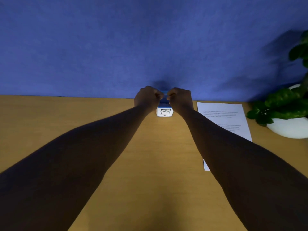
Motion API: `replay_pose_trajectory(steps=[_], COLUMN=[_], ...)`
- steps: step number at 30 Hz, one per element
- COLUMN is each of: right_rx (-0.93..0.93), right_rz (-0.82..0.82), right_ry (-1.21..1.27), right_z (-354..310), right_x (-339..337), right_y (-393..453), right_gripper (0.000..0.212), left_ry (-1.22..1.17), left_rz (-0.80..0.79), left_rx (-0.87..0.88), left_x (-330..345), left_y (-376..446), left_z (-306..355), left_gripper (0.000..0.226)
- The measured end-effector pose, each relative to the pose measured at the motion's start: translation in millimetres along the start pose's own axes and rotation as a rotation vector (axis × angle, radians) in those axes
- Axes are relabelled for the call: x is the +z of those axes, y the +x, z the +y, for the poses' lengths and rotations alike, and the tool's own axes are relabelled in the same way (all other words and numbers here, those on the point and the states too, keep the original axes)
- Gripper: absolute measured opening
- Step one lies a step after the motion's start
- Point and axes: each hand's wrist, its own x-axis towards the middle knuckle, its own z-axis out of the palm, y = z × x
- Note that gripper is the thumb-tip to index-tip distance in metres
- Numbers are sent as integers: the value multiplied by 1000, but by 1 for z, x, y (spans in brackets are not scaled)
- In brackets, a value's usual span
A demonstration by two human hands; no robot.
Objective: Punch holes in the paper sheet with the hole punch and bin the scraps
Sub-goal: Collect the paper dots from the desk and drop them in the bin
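A blue fabric wall [150, 44] fills the upper part of the view and meets the far edge of a wooden bench [83, 114], which spreads across everything below it. Two bare forearms reach from the near corners toward the middle of the far edge. On the right side of the bench lies the paper sheet [221, 119], flat, printed with a few blurred lines of text, its near-right portion hidden under the right forearm. Further right, a leafy green plant [283, 104] sits in a round white pot [290, 129] at the frame edge, just beside the sheet's far corner. At the middle of the far edge stands a small bin [164, 112], a white box with a blue rim and the letters "BIN" turned sideways on its front face, close to the wall. The left hand [147, 99] and the right hand [180, 100] are held together directly above the bin's opening, knuckles up, fingers curled inward. Between them shows a small blue thing [165, 93], gripped from both sides; it is too hidden and blurred to say whether it is the hole punch or a part of it. Each hand's grip is closed around that blue piece, the thumbs and fingertips meeting near its middle. No scraps can be made out.
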Motion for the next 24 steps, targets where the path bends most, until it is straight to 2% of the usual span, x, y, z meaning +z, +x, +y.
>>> replay_pose_trajectory(steps=[4,7,11,18,24], right_rx=[42,18,-58,-55,-181], right_rz=[39,31,-10,66,85], right_ry=[-8,-33,-70,69,-60], right_z=[2,0,-3,-4,-4], right_x=[2,3,3,-4,-14], right_y=[3,5,1,-13,-42], right_gripper=[13,9,18,24,37], left_ry=[26,15,19,-30,23], left_rz=[21,3,24,122,160], left_rx=[-38,-55,-48,38,107], left_x=[2,6,6,-1,-6], left_y=[3,3,-1,-18,-51], left_z=[-2,-2,2,5,6], left_gripper=[15,23,25,31,42])
